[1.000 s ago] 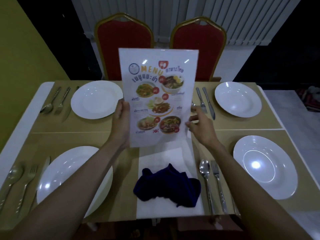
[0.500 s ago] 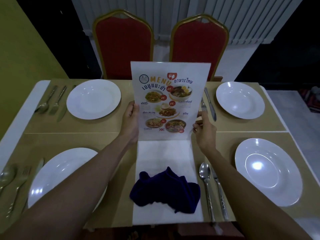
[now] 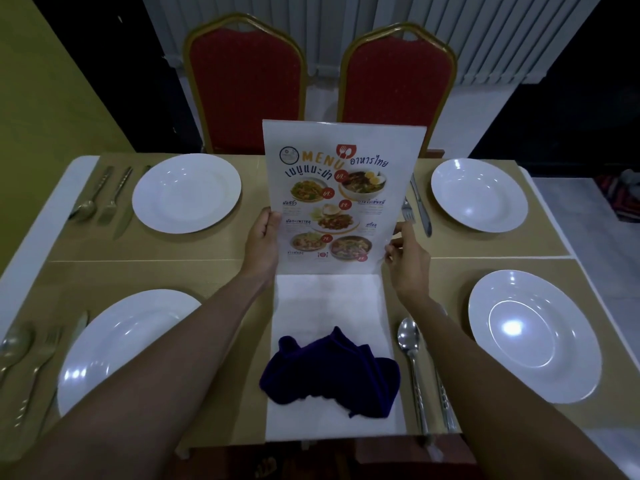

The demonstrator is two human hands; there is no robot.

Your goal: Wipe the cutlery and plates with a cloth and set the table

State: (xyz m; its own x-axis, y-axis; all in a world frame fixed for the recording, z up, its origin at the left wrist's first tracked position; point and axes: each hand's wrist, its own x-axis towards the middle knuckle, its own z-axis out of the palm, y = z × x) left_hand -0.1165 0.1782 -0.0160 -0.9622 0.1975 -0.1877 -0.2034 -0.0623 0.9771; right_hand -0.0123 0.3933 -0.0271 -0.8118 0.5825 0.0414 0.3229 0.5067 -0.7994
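A laminated menu card (image 3: 341, 199) stands upright at the table's centre. My left hand (image 3: 263, 242) grips its left edge and my right hand (image 3: 407, 251) pinches its right edge. A dark blue cloth (image 3: 330, 372) lies crumpled on a white paper mat (image 3: 329, 299) in front of the menu. White plates sit at the far left (image 3: 187, 192), far right (image 3: 479, 195), near left (image 3: 117, 348) and near right (image 3: 535, 336). Cutlery lies beside each plate: a spoon (image 3: 410, 348) right of the cloth, a knife (image 3: 420, 207) and a fork (image 3: 408, 211) by the menu's right edge.
Two red chairs with gold frames (image 3: 246, 84) (image 3: 398, 88) stand behind the table. A spoon and fork (image 3: 100, 199) lie at the far left, and another set (image 3: 24, 355) at the near left. A yellow wall (image 3: 52, 81) is on the left.
The menu has come down and a little to the right, from held up in the air to standing low at the table's centre. Both hands moved with it.
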